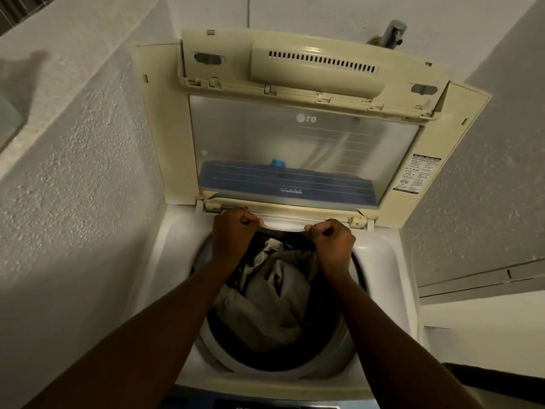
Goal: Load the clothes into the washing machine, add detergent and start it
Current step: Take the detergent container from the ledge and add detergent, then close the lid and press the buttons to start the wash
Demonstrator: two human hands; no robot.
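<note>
The raised lid [295,137] blocks the back. Walls [73,172] stand close on both sides. Clothes [274,290] fill much of the drum [224,349]; its near, dark part is free for a hand.

A mirrored LG logo [306,118] is showing through the clear window of the washing machine's raised lid [303,149], reading backwards as "re" beside a round emblem. Lower on the same window, the word "DIAMOND" [291,191] is appearing reversed in pale letters over a blue band, with a smaller line above it too fine to read. A black-and-white instruction sticker [418,172] is sitting on the lid's right frame, its print and small diagrams too tiny to make out.
</note>
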